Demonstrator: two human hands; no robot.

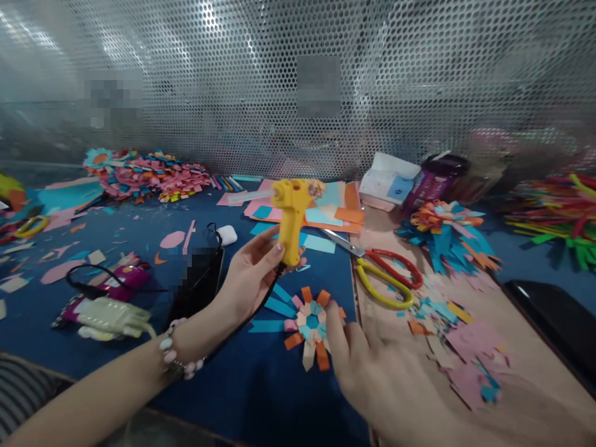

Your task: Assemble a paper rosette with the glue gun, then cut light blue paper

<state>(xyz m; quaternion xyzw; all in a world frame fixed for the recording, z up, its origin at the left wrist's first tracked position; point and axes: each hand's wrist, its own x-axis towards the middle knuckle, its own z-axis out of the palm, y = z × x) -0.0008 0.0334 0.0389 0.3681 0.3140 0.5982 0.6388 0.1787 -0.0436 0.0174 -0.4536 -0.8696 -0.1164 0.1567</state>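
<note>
Blue bench (pixel 261 397); clock read from mid-view. Left hand (pixel 249 279) at 7 to 8, pinching the grip of the glue gun (pixel 290 226), dead centre; nozzle (pixel 318 188) toward 3, cord (pixel 278 274) trailing toward 7. Flower (pixel 319 310) at 6, on the bench. Right hand (pixel 367 366) at 5, blurred, index at flower's edge; thumb hidden, cannot tell whether pinching. Scissors (pixel 385 298) at 4. Risks: slack cord might drag the flower; nozzle, if hot, could burn the right hand should the gun dip.
</note>
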